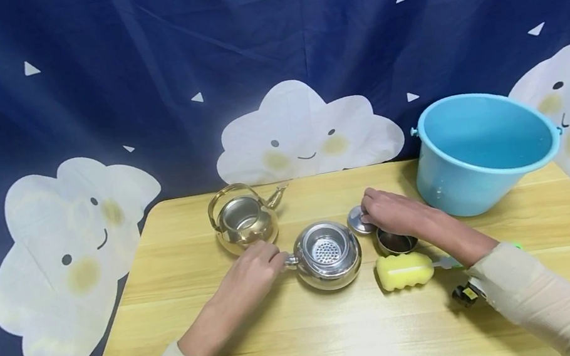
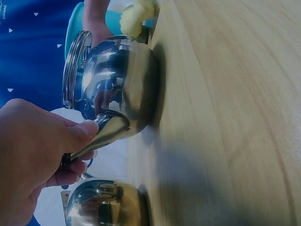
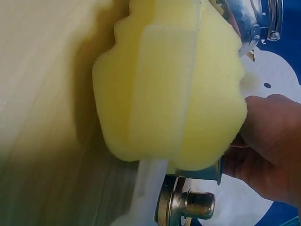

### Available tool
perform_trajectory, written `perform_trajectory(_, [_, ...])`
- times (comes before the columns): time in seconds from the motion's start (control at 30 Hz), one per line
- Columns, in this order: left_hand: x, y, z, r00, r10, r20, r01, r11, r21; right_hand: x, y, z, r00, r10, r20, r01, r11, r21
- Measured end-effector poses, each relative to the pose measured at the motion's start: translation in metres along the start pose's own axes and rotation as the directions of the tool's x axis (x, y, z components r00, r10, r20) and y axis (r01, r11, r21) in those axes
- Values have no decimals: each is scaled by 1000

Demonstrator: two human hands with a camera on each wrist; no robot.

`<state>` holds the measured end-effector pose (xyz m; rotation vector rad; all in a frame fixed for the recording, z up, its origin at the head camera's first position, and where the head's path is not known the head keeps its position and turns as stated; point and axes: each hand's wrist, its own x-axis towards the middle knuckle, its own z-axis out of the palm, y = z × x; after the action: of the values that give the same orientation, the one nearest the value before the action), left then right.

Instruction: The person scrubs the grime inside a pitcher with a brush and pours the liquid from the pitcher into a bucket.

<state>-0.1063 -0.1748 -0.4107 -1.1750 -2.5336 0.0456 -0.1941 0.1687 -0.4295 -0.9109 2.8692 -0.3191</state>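
Hiding the fingertips of the right hand (image 1: 392, 210) from its wrist view, a yellow sponge brush (image 3: 164, 89) fills the foreground. Between both hands sits an uncovered silver teapot (image 1: 330, 277), its spout (image 2: 113, 130) pinched by the left hand (image 1: 255, 266). The right curls over a silver lid (image 1: 357, 222); whether it grips, I cannot tell.
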Motion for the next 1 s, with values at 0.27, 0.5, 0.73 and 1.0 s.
perform_trajectory(0.27, [-1, 0, 0, 1000, -4, 3, 4, 1000, -5, 2, 1, 2, 1000, -8, 6, 8, 1000, -4])
perform_trajectory(0.5, [-1, 0, 0, 1000, -1, -1, 1, 1000, -8, 4, 2, 2, 999, 8, 40, -8, 1000, -6])
perform_trajectory(0.73, [0, 0, 0, 1000, 3, -5, -3, 1000, -6, 5, 0, -1, 996, 34, 82, -34, 999, -3])
perform_trajectory(1.0, [0, 0, 0, 1000, 5, -7, -5, 1000, -5, 7, -1, -3, 993, 32, 111, -31, 999, -4])
